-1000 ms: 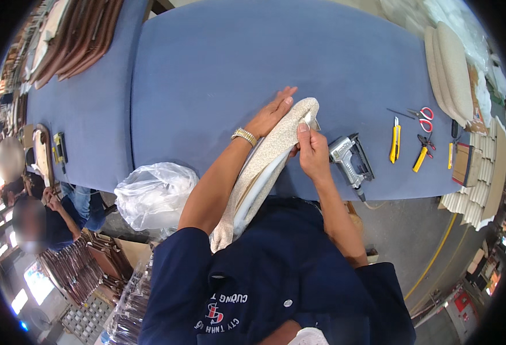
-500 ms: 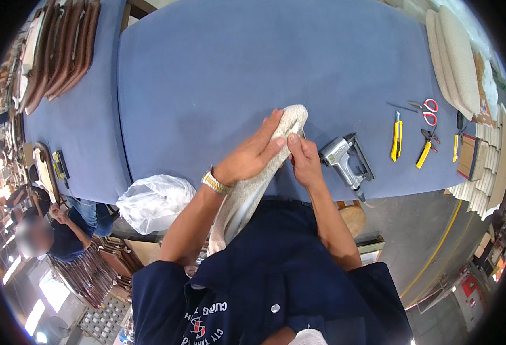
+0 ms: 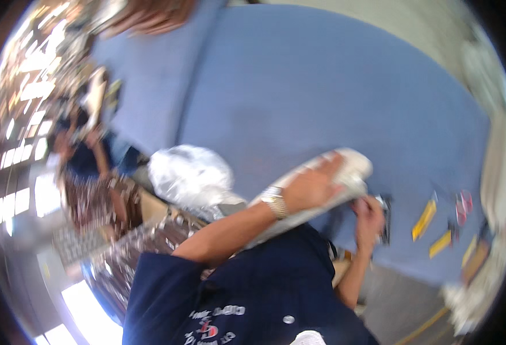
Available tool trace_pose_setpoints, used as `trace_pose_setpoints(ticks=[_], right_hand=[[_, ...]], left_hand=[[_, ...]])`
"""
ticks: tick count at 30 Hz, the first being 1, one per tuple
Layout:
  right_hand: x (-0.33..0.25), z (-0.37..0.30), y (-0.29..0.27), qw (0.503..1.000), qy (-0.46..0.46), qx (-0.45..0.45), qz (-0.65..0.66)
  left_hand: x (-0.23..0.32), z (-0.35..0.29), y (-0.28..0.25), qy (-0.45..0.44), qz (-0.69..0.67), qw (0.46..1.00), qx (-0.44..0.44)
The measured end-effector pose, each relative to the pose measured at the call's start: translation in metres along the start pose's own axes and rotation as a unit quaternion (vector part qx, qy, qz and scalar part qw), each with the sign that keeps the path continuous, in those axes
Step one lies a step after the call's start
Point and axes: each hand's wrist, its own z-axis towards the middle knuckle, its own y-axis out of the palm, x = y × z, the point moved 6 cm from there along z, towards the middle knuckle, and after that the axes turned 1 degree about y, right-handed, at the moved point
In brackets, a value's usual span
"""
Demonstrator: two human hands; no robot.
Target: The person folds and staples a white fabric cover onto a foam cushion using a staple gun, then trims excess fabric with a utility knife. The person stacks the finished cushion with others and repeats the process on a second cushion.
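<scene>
"Finding the cream padded piece (image 3: 353, 167)?"
"Slanting across the worktop's (image 3: 316, 86) near edge, left hand (image 3: 313, 187) spread flat on it."
"Right hand (image 3: 369, 215)?"
"Curled by its right end, beside the staple gun (image 3: 386, 230); I can't tell what it grips."
"Progress?"
"Upper side looks covered; whether fastening remains underneath, I can't tell."

I count one central padded piece (image 3: 356, 167) and three yellow tools (image 3: 424, 221)

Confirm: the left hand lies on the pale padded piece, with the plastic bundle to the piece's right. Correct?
No: the head view shows the plastic bundle to the left of the pale padded piece. The left hand does lie on the piece.
</scene>
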Motion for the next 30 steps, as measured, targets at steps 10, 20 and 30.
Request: trace_pose_setpoints(ticks=[10, 20, 30], right_hand=[[0.059, -0.011, -0.041, 0.902, -0.074, 0.070, -0.419], [-0.068, -0.025, -0.069, 0.995, -0.088, -0.032, -0.046], [-0.078, -0.030, -0.024, 0.974, -0.169, -0.130, -0.074]], left_hand=[[0.012, -0.003, 0.039, -0.022, 0.118, 0.993, -0.006], [0.028, 0.006, 0.027, 0.021, 0.176, 0.982, 0.067], [0.028, -0.003, 0.021, 0.018, 0.163, 0.986, 0.020]])
